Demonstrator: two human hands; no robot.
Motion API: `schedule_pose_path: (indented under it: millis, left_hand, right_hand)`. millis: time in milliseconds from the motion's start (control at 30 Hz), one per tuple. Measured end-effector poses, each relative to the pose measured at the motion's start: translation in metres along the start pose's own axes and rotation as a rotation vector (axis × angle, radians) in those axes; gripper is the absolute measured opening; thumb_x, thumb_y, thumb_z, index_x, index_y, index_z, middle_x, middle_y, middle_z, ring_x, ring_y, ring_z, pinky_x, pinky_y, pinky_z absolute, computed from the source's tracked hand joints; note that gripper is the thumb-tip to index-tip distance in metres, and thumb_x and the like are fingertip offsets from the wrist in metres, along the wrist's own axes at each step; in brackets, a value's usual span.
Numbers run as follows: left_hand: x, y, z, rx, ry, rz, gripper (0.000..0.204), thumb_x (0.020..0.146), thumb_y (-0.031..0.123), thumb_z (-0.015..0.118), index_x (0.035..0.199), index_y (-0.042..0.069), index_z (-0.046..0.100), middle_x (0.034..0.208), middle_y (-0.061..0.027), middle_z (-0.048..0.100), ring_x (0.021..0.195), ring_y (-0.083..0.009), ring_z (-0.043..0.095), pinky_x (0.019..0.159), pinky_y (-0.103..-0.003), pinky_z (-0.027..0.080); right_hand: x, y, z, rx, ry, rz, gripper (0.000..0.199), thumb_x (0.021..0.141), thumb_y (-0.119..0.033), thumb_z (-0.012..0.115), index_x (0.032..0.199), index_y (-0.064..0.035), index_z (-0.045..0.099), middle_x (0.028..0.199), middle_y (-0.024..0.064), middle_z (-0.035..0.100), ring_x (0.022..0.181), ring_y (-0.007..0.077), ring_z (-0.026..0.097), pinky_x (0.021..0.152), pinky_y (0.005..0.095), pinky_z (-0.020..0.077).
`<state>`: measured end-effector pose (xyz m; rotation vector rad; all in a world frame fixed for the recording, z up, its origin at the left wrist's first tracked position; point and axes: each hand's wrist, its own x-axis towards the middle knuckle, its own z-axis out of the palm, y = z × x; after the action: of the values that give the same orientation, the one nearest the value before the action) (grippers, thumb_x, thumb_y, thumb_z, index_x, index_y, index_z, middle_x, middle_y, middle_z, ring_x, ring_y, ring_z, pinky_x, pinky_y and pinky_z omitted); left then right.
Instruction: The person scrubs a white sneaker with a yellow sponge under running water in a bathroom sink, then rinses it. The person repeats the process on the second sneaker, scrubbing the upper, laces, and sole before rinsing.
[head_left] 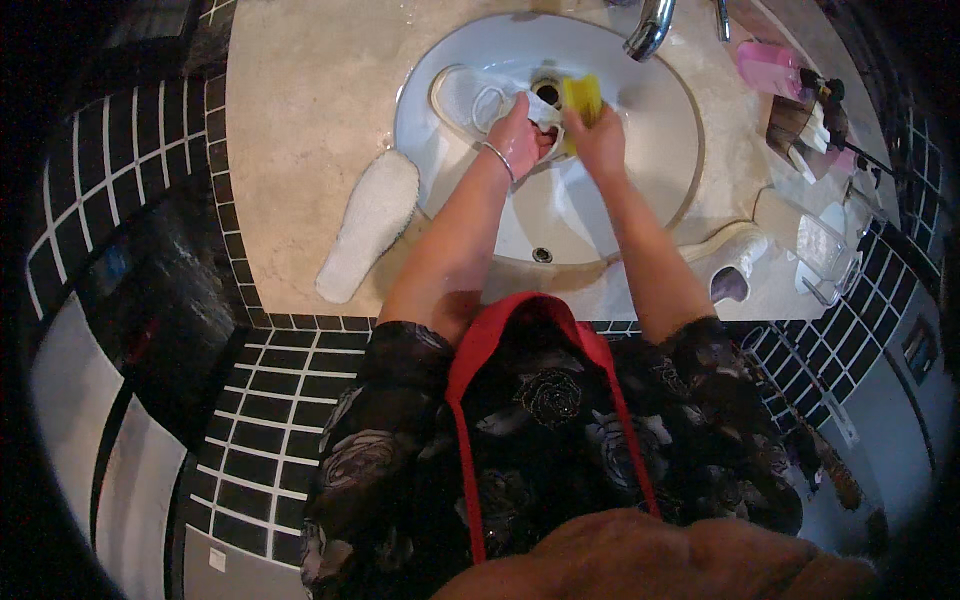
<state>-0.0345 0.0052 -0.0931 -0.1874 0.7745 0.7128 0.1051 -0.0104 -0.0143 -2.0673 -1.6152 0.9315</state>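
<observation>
A white shoe (452,98) lies tilted in the oval sink (650,200), its toe toward the left. My left hand (516,138) is closed on its opening end, some fingers hidden inside or behind it. My right hand (600,145) grips a yellow scrubber (580,94) at the other end of the shoe, beside the drain; whether it is a brush or a sponge I cannot make out. On the counter left of the sink lies a white insole (370,225). A second white shoe (735,262) rests on the counter at the right.
A chrome faucet (652,30) reaches over the sink's far right rim. Along the right of the stone counter (300,110) stand a pink bottle (770,68), a clear plastic container (815,240) and other small items. Black tiles with white joints cover the nearby surfaces.
</observation>
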Motion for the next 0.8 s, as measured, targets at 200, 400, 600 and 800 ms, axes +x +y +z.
schedule_pose_path:
  millis: [200,400,600,800]
  left_hand:
    - [0.004,-0.003,0.002,-0.109,-0.008,0.026,0.062,0.101,0.057,0.037,0.124,0.002,0.053,0.119,-0.0147,0.062,0.109,-0.0291,0.062,0.097,-0.043,0.048]
    - [-0.017,0.006,0.017,0.032,0.131,0.069,0.069,0.100,0.062,0.030,0.128,0.004,0.053,0.123,-0.0138,0.062,0.111,-0.0304,0.062,0.090,-0.045,0.054]
    - [-0.019,0.008,0.027,-0.069,0.103,0.046,0.062,0.103,0.056,0.026,0.134,0.007,0.049,0.129,-0.0111,0.059,0.121,-0.0267,0.056,0.106,-0.044,0.042]
    - [-0.013,-0.001,0.018,0.040,-0.053,0.128,0.043,0.102,0.047,0.039,0.118,0.011,0.058,0.117,-0.0099,0.064,0.111,-0.0248,0.061,0.097,-0.042,0.047]
  right_hand:
    - [-0.042,-0.026,-0.001,-0.161,-0.082,-0.065,0.061,0.085,-0.035,0.072,0.129,0.0019,0.053,0.106,0.0284,0.059,0.101,0.0414,0.057,0.083,0.0446,0.0488]
    - [-0.017,-0.020,0.021,-0.182,0.034,-0.172,0.063,0.084,-0.031,0.073,0.133,0.0010,0.050,0.103,0.0247,0.058,0.096,0.0417,0.058,0.082,0.0451,0.0499]
    - [-0.057,-0.008,-0.001,-0.230,-0.123,-0.128,0.065,0.084,-0.027,0.074,0.135,0.0020,0.047,0.104,0.0244,0.058,0.097,0.0413,0.058,0.084,0.0447,0.0494]
    - [0.026,0.008,0.033,-0.286,0.089,-0.228,0.061,0.081,-0.041,0.071,0.126,-0.0030,0.054,0.107,0.0221,0.060,0.096,0.0411,0.062,0.077,0.0474,0.0534]
